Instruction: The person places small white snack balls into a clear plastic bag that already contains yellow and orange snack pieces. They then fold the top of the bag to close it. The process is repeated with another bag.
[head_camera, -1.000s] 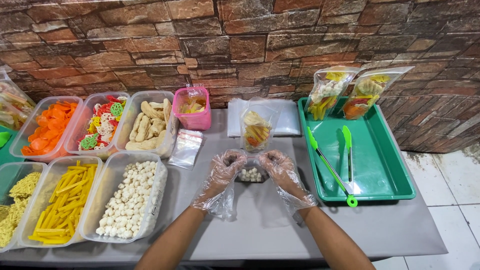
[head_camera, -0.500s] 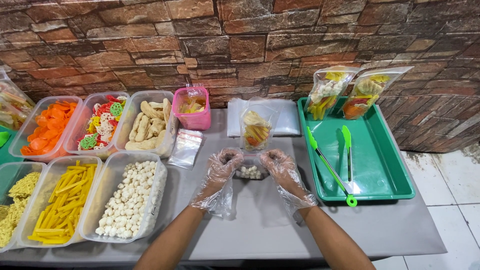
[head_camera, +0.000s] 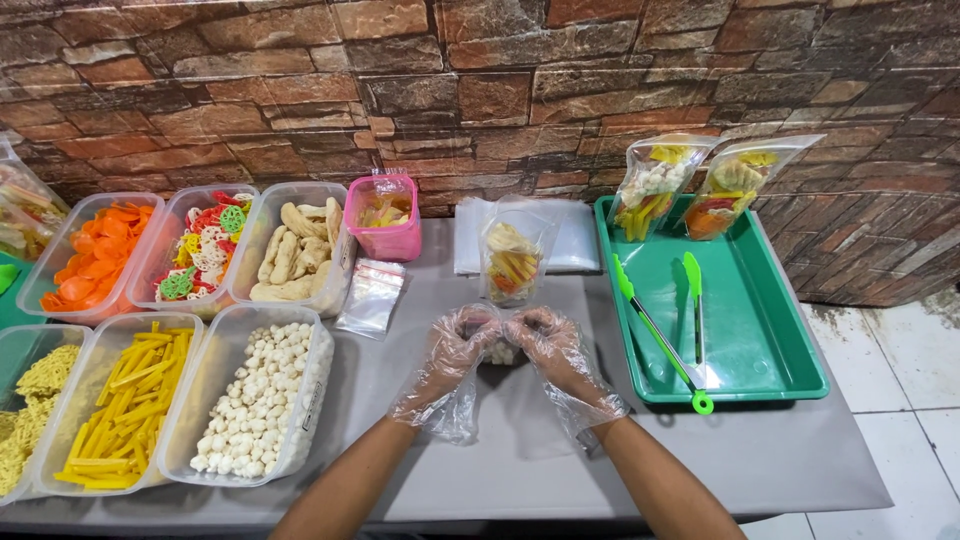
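While both hands sit together at mid-table, the left hand (head_camera: 455, 350) and right hand (head_camera: 550, 350), each in a loose clear plastic glove, are cupped fingertip to fingertip around a small clump of white round snacks (head_camera: 500, 353). The clump lies on the grey table (head_camera: 500, 460) right between the two palms, mostly hidden by the fingers; can't tell if it's bagged or loose, or how tightly it's gripped.

Just beyond the hands stands an open clear pouch (head_camera: 513, 258) w/ yellow and orange crackers inside, upright, in front of a flat stack of clear bags (head_camera: 575, 240). Left of the hands lies a small empty zip bag (head_camera: 371, 296), and behind it a pink tub (head_camera: 384, 215).

Further left: a clear tub of white balls (head_camera: 262, 400), a tub of yellow sticks (head_camera: 112, 410), a tub of pale oblong crackers (head_camera: 292, 250), a tub of red, green & white flower-shaped crackers (head_camera: 205, 255), and a tub of orange chips (head_camera: 95, 262).

To the right sits a green tray (head_camera: 770, 330) holding green tongs (head_camera: 665, 330), w/ two filled pouches (head_camera: 700, 185) leaning against the brick wall (head_camera: 500, 80).
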